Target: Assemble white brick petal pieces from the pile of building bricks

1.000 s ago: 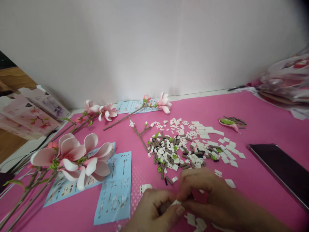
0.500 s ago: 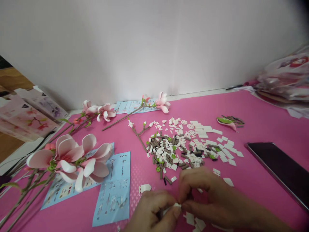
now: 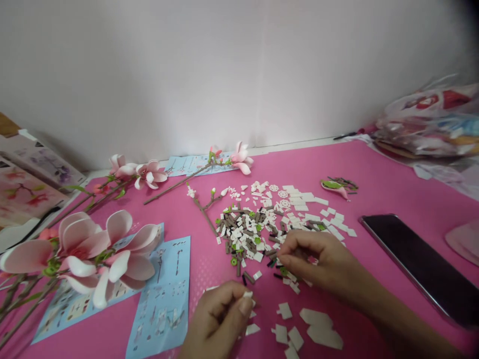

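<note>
My left hand (image 3: 220,319) rests low on the pink mat (image 3: 374,189), fingers curled, pinching a small white piece (image 3: 247,295) at its thumb tip. My right hand (image 3: 318,262) reaches into the near edge of the pile of small white, brown and green bricks (image 3: 262,229), fingertips pinched together among them; what they hold is hidden. Flat white pieces (image 3: 314,329) lie just in front of both hands.
Pink brick-built flowers on stems (image 3: 90,244) lie at the left over blue instruction sheets (image 3: 160,299). More flower branches (image 3: 149,174) lie at the back. A dark phone (image 3: 422,264) is at the right, plastic bags (image 3: 430,124) beyond it, printed boxes (image 3: 33,179) far left.
My hands have come apart. The right hand moved up to the brick pile; the left hand stayed low with the white piece. The view shifted to the right.
</note>
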Tool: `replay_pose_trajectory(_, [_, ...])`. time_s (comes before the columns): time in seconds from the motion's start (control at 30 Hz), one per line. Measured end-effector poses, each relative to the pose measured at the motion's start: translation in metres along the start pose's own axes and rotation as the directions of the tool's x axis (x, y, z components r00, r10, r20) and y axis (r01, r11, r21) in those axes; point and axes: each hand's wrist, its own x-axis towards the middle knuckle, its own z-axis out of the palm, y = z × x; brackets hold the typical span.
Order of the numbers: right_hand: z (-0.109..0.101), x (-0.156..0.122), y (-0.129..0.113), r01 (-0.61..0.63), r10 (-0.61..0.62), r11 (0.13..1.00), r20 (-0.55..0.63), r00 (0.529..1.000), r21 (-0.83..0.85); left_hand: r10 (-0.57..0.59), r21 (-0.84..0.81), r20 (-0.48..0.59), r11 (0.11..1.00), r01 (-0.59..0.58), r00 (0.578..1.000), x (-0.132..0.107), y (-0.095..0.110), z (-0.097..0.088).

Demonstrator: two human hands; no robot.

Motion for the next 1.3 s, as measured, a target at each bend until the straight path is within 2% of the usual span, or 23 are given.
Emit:
replay_pose_trajectory(0.1, [-0.011,0.000,0.008,-0.071,0.079,0.988,0.057,0.995,-0.136,-0.051,-0.185,0.014,0.981,0.053,0.999,0.003,-0.003,0.004])
replay_pose_trajectory(0.17, [-0.016,-0.001,0.013,-0.020,0.060,0.968,0.154,0.986,-0.248,-0.069,-0.274,0.023,0.959,0.073,0.997,0.004,-0.005,0.006])
replay_pose_trajectory(0.27, [-0.020,-0.004,0.018,0.077,0.043,0.920,0.294,0.955,-0.385,-0.171,-0.393,0.071,0.901,0.185,0.983,0.004,-0.005,0.006])
replay_pose_trajectory(0.33, [-0.019,-0.005,0.020,0.125,0.030,0.897,0.340,0.940,-0.424,-0.228,-0.429,0.078,0.871,0.239,0.971,0.004,-0.003,0.006])
replay_pose_trajectory(0.5, [-0.007,-0.003,0.020,0.187,-0.040,0.853,0.295,0.955,-0.487,-0.214,-0.412,0.083,0.882,0.229,0.973,0.003,0.002,0.006])
replay_pose_trajectory(0.73, [-0.002,0.002,0.018,0.150,-0.066,0.848,0.179,0.982,-0.508,-0.221,-0.425,0.085,0.874,0.236,0.971,0.003,0.001,0.006])
replay_pose_trajectory(0.97, [-0.004,-0.002,0.018,0.138,-0.033,0.848,0.209,0.977,-0.513,-0.228,-0.420,0.096,0.873,0.247,0.969,0.003,-0.001,0.004])
replay_pose_trajectory(1.17, [0.007,-0.002,0.018,0.121,-0.025,0.844,0.186,0.982,-0.523,-0.186,-0.394,0.103,0.895,0.212,0.977,0.005,-0.005,0.003])
replay_pose_trajectory(1.3, [0.014,-0.002,0.020,0.145,-0.047,0.844,0.199,0.979,-0.515,-0.203,-0.377,0.090,0.899,0.222,0.975,0.005,-0.007,0.003])
